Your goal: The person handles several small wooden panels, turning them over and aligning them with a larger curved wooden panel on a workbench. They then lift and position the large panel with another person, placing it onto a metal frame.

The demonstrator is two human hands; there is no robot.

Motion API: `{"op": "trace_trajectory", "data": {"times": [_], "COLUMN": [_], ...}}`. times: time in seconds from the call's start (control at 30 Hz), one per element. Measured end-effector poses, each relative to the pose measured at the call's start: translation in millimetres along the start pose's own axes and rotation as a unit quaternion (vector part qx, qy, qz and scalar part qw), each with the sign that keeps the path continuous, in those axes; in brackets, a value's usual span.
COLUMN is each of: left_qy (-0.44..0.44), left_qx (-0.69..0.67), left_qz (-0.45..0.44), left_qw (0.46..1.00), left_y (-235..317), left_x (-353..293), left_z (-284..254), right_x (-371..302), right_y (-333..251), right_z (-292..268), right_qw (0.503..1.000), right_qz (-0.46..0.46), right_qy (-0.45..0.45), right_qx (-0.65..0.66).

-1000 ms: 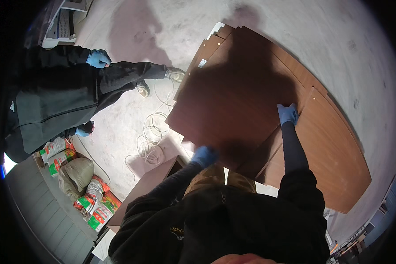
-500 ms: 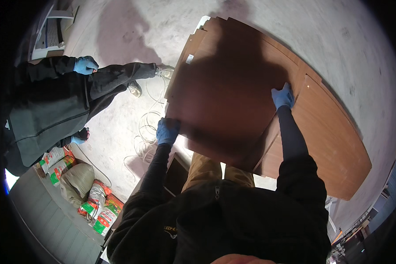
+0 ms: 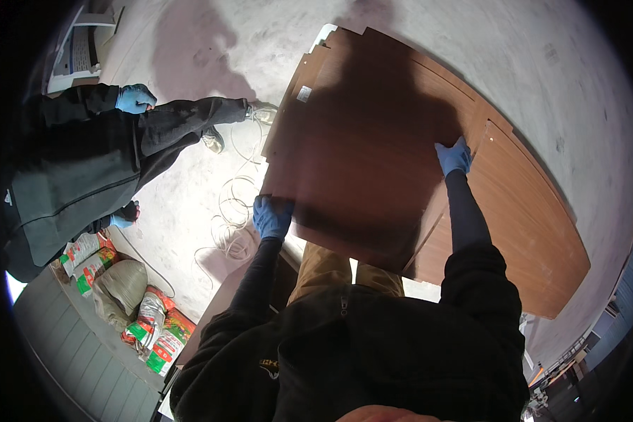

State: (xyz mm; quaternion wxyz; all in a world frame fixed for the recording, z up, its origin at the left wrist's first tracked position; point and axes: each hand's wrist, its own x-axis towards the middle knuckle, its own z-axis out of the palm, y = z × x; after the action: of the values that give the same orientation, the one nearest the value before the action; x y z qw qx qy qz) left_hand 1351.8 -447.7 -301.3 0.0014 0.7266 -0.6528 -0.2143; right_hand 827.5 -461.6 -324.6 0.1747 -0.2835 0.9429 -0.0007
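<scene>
A stack of large brown wood panels (image 3: pixel 373 141) lies in front of my body, with a small white label near its upper left. My left hand (image 3: pixel 271 217), in a blue glove, grips the near left corner of the top panel. My right hand (image 3: pixel 455 157), also blue-gloved, holds that panel's right edge, its thumb on the upper face. Some fingertips are hidden at the edges. Right of it, a second brown panel (image 3: pixel 513 218) with a slanted outer edge sits in the stack.
At left stands another person (image 3: pixel 77 169) in dark clothes and blue gloves. A pale coiled cable (image 3: pixel 235 235) lies on the concrete floor (image 3: pixel 204 176). Filled sacks (image 3: pixel 123 285) rest along a grey panelled surface (image 3: pixel 84 352) at lower left. A brown box-like piece (image 3: pixel 221 292) is beside my left forearm.
My left hand has shifted slightly right and nearer to me along the panel corner. My right hand stays on the right edge, a touch lower. The panels barely move.
</scene>
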Motion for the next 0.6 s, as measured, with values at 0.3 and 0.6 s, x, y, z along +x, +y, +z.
{"op": "trace_trajectory", "data": {"times": [0.3, 0.6], "left_qy": [-0.016, 0.030], "left_qx": [-0.009, -0.107], "left_qz": [-0.043, -0.085], "left_qw": [0.999, 0.990], "left_y": [-21, -21], "left_x": [13, 29], "left_z": [14, 13], "right_x": [-7, -12], "right_y": [-5, -16], "right_z": [11, 23], "right_qw": [1.000, 1.000], "right_qz": [-0.018, -0.015], "right_qy": [0.013, 0.002], "right_qx": [0.007, -0.022]}}
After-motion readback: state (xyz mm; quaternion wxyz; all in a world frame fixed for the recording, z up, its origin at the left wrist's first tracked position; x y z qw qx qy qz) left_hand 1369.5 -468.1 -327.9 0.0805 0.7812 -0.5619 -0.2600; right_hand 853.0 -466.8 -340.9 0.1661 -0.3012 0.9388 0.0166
